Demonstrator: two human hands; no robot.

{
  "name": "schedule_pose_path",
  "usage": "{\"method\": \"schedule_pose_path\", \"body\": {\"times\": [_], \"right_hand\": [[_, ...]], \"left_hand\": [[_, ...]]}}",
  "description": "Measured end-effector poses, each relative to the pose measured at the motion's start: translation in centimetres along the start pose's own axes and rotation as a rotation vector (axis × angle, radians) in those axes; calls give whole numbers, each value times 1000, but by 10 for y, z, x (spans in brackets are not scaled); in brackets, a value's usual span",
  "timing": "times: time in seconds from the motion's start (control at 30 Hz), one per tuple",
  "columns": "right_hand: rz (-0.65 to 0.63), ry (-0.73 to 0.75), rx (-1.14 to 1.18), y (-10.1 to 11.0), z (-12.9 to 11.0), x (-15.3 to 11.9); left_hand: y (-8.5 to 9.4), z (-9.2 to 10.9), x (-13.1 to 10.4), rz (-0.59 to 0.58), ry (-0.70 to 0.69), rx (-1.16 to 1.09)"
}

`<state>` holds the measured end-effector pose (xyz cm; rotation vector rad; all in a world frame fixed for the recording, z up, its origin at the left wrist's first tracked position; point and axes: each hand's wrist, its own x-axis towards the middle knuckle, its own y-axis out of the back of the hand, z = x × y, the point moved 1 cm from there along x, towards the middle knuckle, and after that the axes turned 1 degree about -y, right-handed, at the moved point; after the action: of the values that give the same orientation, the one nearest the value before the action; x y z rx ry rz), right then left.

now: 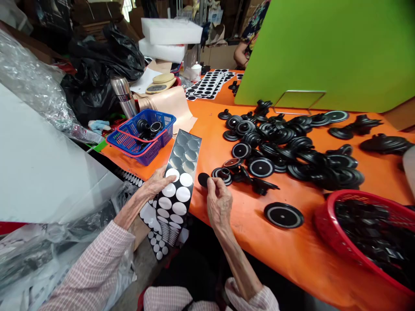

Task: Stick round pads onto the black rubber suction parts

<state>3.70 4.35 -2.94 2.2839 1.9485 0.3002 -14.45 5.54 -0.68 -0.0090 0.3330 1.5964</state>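
My left hand (158, 183) grips the left edge of a long sticker sheet (181, 181), thumb on top. The sheet is black, with white circles on its lower part and shiny grey circles at the top; its lower end hangs past the table edge. My right hand (219, 201) pinches a small black round sticker (203, 179) between thumb and fingertips, just right of the sheet. Beyond it lies a heap of black round suction-cup-like parts (279, 136). One black disc (283, 215) with a pale ring lies apart, nearer to me, to the right of that hand.
A blue basket (147, 149) with a few black parts stands at the left. At the right front sits a red basket (340, 242) full of black pieces. A green board (324, 52) rises behind the orange table (246, 242). Another person's arm (240, 54) shows at the back.
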Motion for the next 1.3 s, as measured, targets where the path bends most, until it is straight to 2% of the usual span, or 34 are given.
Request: {"method": "schedule_pose_path", "body": {"times": [0.1,0.13,0.17,0.2,0.3,0.33,0.37,0.47,0.53,0.6,0.7,0.73,0.77,0.87,0.93,1.0,1.13,1.2,1.3], "right_hand": [[-61,-16,29,16,4,-11],[-67,-4,23,21,5,-18],[-58,28,4,25,6,-25],[-40,79,-28,28,7,-32],[-29,246,-87,36,4,-51],[-61,271,-80,39,3,-56],[-107,268,-62,43,2,-59],[-171,68,54,57,4,-62],[-86,-110,145,66,7,-58],[55,-190,210,73,8,-52],[188,-168,249,83,6,-45],[190,-160,255,87,4,-44],[173,-158,260,91,3,-43],[100,-184,260,107,4,-46],[69,-195,222,118,6,-49],[57,-198,198,126,7,-50],[95,-211,286,125,5,-46],[97,-214,302,118,3,-42],[98,-201,263,110,0,-39]], "left_hand": [[-1,9,-7,360,-71,329],[-5,13,-12,428,-92,391],[-12,15,-17,415,-94,398],[-20,17,-24,318,-70,351],[-50,16,-41,-115,103,19],[-59,14,-46,-188,149,-79],[-67,13,-49,-202,175,-145],[-85,14,-51,-137,185,-181],[-95,21,-49,-175,140,-80],[-104,32,-43,-152,28,138],[-119,47,-22,149,-212,448],[-125,49,-13,217,-282,489],[-130,49,-3,229,-328,492],[-141,42,20,142,-348,384],[-140,37,24,130,-307,321],[-134,34,18,75,-173,143],[-127,32,-9,-166,270,-553],[-129,33,-21,-237,364,-745],[-133,31,-32,-294,379,-838]]}}
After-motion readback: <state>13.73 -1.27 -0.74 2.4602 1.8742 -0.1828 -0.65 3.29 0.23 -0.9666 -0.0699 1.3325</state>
